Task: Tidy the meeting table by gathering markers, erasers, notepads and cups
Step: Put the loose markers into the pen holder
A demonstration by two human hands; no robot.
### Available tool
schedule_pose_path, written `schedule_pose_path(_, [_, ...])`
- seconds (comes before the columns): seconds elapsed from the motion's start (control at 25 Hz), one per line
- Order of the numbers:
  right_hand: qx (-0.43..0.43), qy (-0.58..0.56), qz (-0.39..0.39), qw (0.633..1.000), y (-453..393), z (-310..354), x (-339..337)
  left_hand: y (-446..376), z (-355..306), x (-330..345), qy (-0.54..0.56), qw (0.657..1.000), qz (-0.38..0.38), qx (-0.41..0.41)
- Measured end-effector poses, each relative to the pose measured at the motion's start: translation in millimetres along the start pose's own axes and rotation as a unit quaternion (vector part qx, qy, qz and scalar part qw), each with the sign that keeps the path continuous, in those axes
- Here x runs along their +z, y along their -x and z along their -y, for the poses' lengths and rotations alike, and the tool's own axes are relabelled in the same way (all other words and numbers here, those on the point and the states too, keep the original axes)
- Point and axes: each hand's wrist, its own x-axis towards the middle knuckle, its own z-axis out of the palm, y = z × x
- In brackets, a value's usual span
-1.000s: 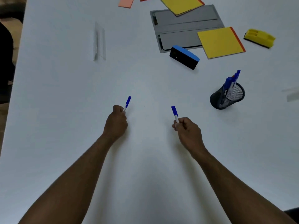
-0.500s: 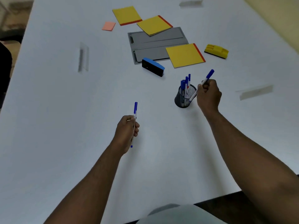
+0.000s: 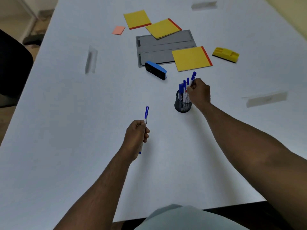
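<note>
**Matt counter, mesh cup**

The counter (image 3: pixel 66 130) is smooth, matt white. At centre right, the cup (image 3: pixel 182 104) is black wire mesh. Markers (image 3: pixel 181 90) look like glossy plastic. The upper-centre notepads (image 3: pixel 191 58) are matt yellow paper.

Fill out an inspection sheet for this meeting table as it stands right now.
Surface: white table, grey hatch panel in the middle.
Job's things: mesh cup holding blue markers; blue eraser; yellow eraser; three yellow notepads, nearest; pink sticky pad.
Clutter: nothing seen.
Grippers: left hand holds a marker; right hand holds a second marker at the cup.
Cables: nothing seen.
Surroundings: dark chair on the left.
</note>
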Motion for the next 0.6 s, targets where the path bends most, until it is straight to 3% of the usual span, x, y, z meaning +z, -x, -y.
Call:
schedule_pose_path(0.4, [0.03, 0.126, 0.147, 0.981, -2, -18, 18, -4, -8, 14, 0.031, 0.997, -0.074, -0.007])
schedule_pose_path(0.6, [0.016, 0.037, 0.047, 0.998, 32, -1, 9, -10, -12, 31, 0.039, 0.998, -0.05, -0.014])
